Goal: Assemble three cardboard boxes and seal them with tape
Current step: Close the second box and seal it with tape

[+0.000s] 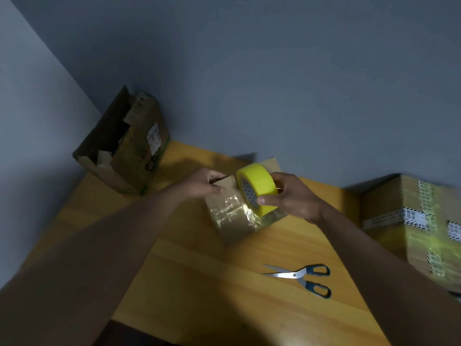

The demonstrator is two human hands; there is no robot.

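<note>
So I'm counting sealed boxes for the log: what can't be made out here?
Head view:
- Small brown cardboard box: top seam hidden by yellow tape roll and both hands.
- Taped box at right: blurred, cut off by frame edge.
- Open box at left: interior too dark.

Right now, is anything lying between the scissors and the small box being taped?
Nothing visible: only bare wooden table separates the scissors from the small box, which the left hand steadies.

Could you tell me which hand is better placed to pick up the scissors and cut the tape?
Probably the right hand: the scissors lie on its side, though it grips the tape roll. The left hand holds the small box.
</note>
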